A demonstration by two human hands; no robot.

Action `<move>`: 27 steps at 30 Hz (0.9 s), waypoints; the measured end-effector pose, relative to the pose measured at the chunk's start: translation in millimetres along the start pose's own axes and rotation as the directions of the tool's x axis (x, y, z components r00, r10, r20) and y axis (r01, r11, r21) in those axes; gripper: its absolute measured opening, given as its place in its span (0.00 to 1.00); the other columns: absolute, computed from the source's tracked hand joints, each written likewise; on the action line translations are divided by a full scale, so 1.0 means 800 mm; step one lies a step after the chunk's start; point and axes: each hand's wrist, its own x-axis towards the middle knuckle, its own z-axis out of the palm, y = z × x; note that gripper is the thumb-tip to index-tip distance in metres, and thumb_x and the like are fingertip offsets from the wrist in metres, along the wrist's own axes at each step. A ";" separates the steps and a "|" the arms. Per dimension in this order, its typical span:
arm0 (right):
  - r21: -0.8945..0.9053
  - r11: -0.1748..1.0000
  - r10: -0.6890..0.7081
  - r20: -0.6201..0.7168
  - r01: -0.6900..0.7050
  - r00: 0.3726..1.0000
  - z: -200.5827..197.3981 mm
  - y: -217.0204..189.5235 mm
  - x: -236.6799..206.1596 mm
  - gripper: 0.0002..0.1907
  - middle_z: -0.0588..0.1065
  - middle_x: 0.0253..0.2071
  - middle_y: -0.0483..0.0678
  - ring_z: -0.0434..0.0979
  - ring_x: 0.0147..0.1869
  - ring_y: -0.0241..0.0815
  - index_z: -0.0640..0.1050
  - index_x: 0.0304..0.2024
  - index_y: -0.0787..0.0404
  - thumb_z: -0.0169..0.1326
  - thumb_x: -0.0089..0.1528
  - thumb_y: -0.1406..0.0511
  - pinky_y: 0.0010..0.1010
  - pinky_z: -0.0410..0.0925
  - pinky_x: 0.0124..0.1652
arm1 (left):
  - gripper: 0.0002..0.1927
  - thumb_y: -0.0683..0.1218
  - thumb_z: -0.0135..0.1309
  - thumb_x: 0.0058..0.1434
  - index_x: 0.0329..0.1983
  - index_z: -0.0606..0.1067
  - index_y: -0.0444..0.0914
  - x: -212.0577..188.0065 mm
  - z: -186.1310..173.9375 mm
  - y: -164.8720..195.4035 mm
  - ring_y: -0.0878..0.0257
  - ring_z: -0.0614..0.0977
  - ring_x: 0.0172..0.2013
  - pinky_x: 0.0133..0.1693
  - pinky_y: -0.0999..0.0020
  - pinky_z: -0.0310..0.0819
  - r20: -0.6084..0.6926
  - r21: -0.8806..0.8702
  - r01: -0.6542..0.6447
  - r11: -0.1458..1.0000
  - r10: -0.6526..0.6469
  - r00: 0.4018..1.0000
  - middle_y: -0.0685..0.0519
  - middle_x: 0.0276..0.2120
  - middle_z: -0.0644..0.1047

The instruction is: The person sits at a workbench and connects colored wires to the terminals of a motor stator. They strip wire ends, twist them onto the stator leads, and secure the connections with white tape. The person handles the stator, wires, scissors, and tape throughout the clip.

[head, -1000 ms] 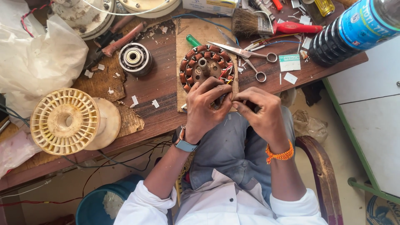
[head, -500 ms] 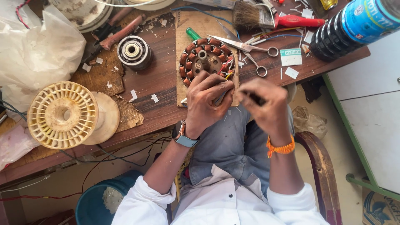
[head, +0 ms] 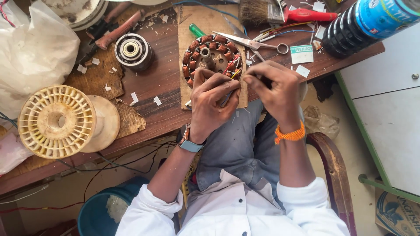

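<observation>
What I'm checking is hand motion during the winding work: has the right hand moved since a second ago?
Yes. The right hand has moved up the view, off the lap and closer to the copper-wound stator and the scissors lying on the bench.

We take this for a small motor-repair workshop. Our reasons lie on the scarred wooden worktop (head: 162, 83): a copper-wound stator (head: 213, 57), a bearing hub (head: 132, 50), a large empty wire spool (head: 57, 121), scissors (head: 253, 43), a brush (head: 260, 11), and scattered scraps of insulating paper (head: 157, 100) all around.
</observation>
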 end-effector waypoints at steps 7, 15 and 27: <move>0.030 0.997 -0.070 0.053 0.068 0.996 -0.001 -0.018 -0.020 0.06 0.80 0.36 0.48 0.81 0.40 0.36 0.82 0.39 0.66 0.64 0.63 0.68 0.26 0.72 0.40 | 0.09 0.42 0.64 0.55 0.40 0.83 0.42 0.003 -0.002 -0.001 0.57 0.73 0.44 0.48 0.64 0.70 -0.015 0.003 0.007 1.000 -0.007 1.000 0.57 0.38 0.81; -0.008 0.998 -0.066 0.041 0.067 0.997 0.011 -0.009 -0.003 0.08 0.81 0.40 0.49 0.82 0.43 0.37 0.82 0.43 0.67 0.64 0.65 0.67 0.27 0.72 0.43 | 0.08 0.42 0.63 0.56 0.40 0.83 0.42 0.007 -0.006 0.002 0.55 0.73 0.45 0.49 0.63 0.68 -0.036 0.006 0.000 1.000 0.001 0.999 0.58 0.38 0.80; -0.016 1.000 -0.016 0.029 0.016 0.999 0.014 -0.003 -0.007 0.08 0.79 0.35 0.46 0.79 0.37 0.33 0.82 0.41 0.66 0.64 0.64 0.67 0.24 0.71 0.39 | 0.09 0.42 0.64 0.57 0.41 0.82 0.43 0.005 -0.011 0.002 0.54 0.74 0.46 0.53 0.61 0.65 -0.055 0.023 -0.005 1.000 0.006 0.998 0.59 0.39 0.80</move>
